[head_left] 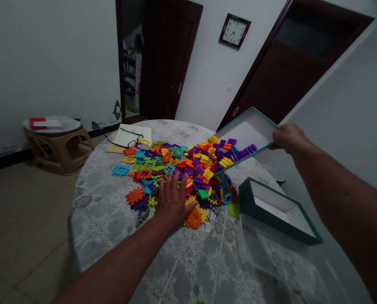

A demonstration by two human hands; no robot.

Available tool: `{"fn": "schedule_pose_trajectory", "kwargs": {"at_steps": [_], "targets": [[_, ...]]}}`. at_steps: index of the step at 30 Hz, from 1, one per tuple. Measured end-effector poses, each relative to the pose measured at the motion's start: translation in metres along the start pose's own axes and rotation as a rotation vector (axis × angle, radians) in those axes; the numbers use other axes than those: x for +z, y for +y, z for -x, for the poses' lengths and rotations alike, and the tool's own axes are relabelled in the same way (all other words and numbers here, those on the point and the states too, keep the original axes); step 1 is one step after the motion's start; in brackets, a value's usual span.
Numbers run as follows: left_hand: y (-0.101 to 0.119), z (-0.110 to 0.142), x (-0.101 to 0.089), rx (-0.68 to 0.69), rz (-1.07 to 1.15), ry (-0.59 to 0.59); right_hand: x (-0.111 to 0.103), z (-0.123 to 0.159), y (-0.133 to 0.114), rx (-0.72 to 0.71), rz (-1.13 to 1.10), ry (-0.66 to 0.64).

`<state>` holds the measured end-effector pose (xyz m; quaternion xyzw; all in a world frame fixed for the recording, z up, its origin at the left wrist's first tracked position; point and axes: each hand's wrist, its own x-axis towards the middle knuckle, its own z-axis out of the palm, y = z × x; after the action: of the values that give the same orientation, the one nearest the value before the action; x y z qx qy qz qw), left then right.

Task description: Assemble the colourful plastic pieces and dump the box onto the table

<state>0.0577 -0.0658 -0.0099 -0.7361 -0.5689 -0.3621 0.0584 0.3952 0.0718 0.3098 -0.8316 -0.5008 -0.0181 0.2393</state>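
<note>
A heap of colourful plastic interlocking pieces (176, 166) lies spread over a round table with a lace-patterned cloth (119, 219). My left hand (172, 198) rests flat on the near side of the heap, fingers stretched out. My right hand (288, 137) grips the far edge of a teal-rimmed box tray (248, 131), which is tilted down toward the heap. Several purple, yellow and orange pieces (235, 152) lie at the tray's low edge.
A second teal box part (277, 209) sits on the table at the right, by a clear plastic sheet (270, 253). Glasses (134, 138) lie on papers at the far side. A low stool (57, 141) stands at left; dark doors behind.
</note>
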Motion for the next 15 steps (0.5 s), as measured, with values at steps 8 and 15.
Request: {"fn": "schedule_pose_trajectory", "kwargs": {"at_steps": [8,15], "targets": [[0.001,-0.002,-0.001,-0.015,-0.009,-0.012,-0.019,0.026,-0.03,-0.058,0.07,0.091],[0.002,-0.002,0.0,-0.03,-0.011,0.005,-0.025,0.034,-0.037,-0.102,0.026,0.128]]}}
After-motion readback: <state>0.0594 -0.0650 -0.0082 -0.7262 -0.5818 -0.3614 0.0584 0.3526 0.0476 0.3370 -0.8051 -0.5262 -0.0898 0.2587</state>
